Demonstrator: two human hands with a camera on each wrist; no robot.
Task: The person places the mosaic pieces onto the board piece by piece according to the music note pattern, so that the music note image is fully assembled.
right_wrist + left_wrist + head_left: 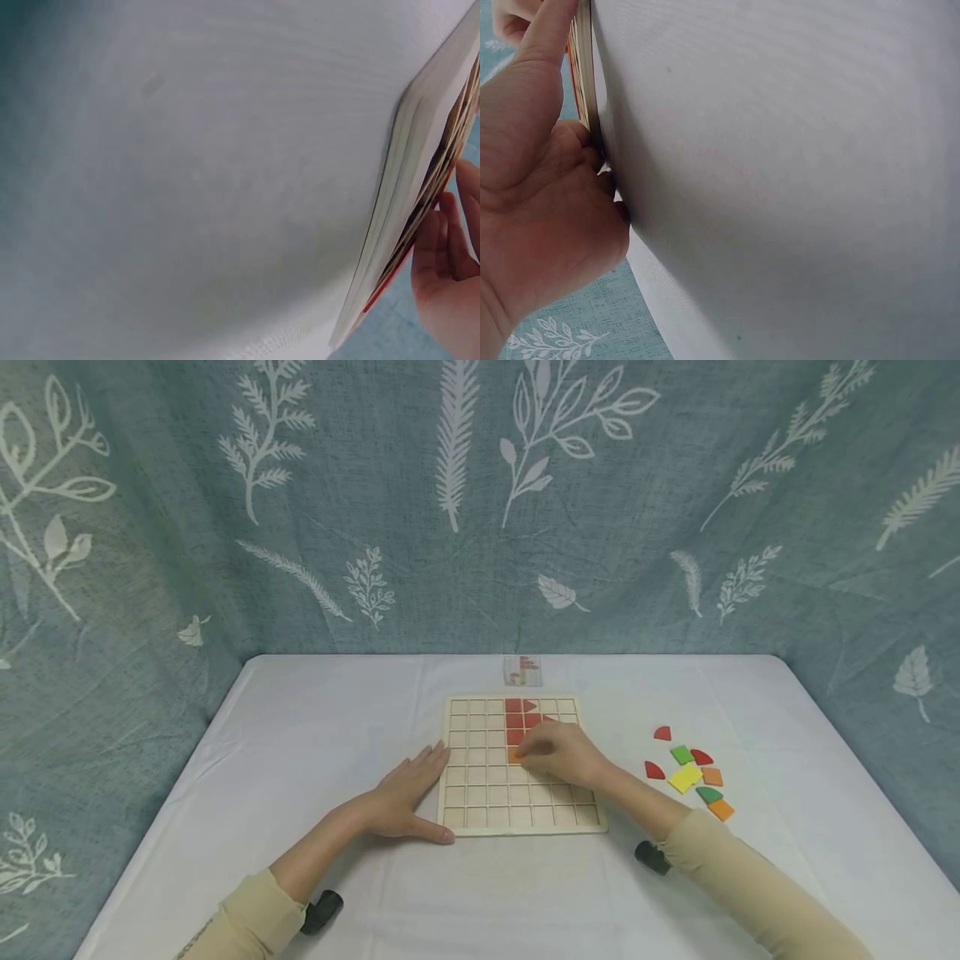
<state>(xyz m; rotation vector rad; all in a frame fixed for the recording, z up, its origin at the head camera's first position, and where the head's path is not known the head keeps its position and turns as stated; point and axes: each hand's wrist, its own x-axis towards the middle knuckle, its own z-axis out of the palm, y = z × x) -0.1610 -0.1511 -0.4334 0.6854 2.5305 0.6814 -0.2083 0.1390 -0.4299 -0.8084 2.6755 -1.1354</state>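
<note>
A pale wooden grid board [480, 793] lies flat on the table. Red square tiles [513, 720] fill several cells near its top, with a red triangle tile [529, 705] beside them. Just below the red column sits an orange square tile [513, 756]; my right hand [566, 756] pinches at its right side, partly covering it. Against the board's left edge rests my left hand [401, 793], fingers spread and thumb at the lower left corner. In the right wrist view the right fingers [431, 247] are bent over the board, and the tile's grip is hidden.
Loose tiles lie to the right: a yellow square [685, 777], a green square [682, 754], red quarter circles [655, 770], a green quarter circle [708, 794] and orange squares [722, 810]. A small picture card [522, 671] lies behind the board on the white tablecloth [337, 710].
</note>
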